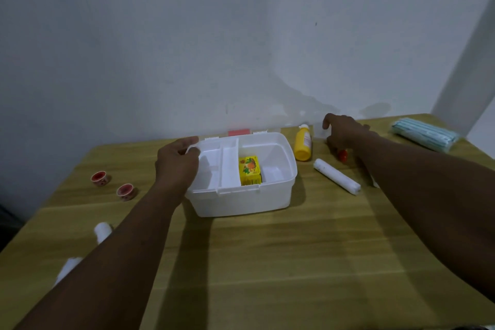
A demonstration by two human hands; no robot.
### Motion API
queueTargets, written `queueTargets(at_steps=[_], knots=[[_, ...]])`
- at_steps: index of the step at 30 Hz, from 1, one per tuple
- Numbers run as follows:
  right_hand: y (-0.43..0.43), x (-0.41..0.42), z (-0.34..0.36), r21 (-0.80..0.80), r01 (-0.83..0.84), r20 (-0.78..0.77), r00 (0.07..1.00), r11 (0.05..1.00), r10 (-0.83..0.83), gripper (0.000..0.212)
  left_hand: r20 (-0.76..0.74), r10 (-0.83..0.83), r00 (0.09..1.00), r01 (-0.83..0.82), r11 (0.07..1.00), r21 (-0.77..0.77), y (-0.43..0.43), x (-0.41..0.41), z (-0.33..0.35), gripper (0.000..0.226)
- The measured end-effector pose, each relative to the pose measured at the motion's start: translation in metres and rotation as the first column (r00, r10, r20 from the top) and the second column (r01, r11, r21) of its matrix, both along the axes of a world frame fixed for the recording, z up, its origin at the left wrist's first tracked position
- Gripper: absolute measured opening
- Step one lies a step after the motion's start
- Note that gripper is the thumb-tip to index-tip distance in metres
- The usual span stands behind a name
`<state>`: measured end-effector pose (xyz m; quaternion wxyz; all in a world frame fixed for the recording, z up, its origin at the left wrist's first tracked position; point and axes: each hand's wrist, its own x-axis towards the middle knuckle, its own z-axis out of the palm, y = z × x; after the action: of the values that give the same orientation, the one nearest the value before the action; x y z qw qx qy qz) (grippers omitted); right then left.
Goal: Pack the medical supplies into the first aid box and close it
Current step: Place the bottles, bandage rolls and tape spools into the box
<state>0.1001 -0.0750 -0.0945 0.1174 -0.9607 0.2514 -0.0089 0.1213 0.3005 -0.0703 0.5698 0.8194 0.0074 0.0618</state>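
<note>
While left hand (176, 166) grips first aid box (241, 201) rim | right hand (344, 132) loose-fingered near yellow bottle (303, 146)

There is only one view, from a camera worn on the person's head. It looks forward and down, at a slant, across the wooden surface (267, 262) toward a grey wall (187, 35) that fills the upper half. The lens is wide. The camera is near: both forearms come in from the bottom of the picture, at about 7 and 4 o'clock. The white box (241, 201) lies just below the centre, with the left hand (175, 166) at its 9 o'clock and the right hand (344, 132) at its 2 o'clock.
</note>
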Motion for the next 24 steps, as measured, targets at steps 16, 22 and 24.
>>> queueTargets(at_steps=[16,22,24], knots=[[0.045,-0.027,0.087,0.022,-0.365,0.354,0.874,0.931,0.334,0.045,-0.017,-0.03,0.999,0.03,1.0,0.003,-0.002,-0.01,0.009,0.034],[0.121,-0.058,0.101,-0.032,-0.543,0.117,0.832,0.839,0.542,0.045,-0.027,-0.119,0.992,0.12,0.992,0.038,0.003,-0.017,0.011,0.038],[0.141,-0.063,0.096,-0.153,-0.556,0.049,0.822,0.817,0.568,0.045,-0.035,-0.139,0.99,0.14,0.989,0.045,0.004,-0.019,0.011,0.04]])
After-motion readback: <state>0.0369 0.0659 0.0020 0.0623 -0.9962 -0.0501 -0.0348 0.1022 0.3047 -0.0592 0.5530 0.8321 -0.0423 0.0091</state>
